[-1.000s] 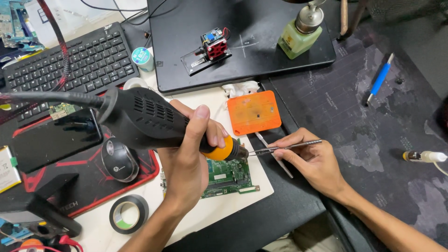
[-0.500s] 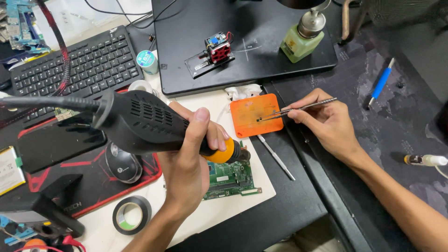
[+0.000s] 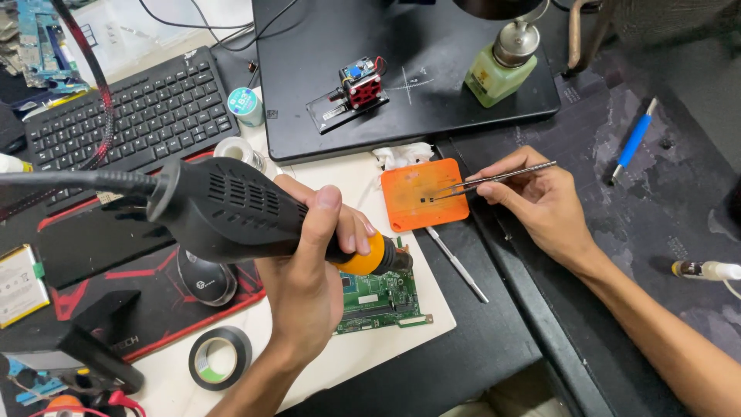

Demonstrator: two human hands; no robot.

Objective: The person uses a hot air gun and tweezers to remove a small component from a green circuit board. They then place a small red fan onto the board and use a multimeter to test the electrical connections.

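Tweezers moved from board to pad.
Right hand [image 3: 544, 205] pinches tweezers [image 3: 494, 179], tips now on orange pad [image 3: 424, 197]; left hand [image 3: 309, 270] still grips hot-air gun [image 3: 231, 212] over circuit board [image 3: 378, 297].

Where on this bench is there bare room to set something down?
Bare mat lies right of the right hand, between the blue pen and the white probe. The left side is crowded: keyboard, mouse, tape roll, circuit board.
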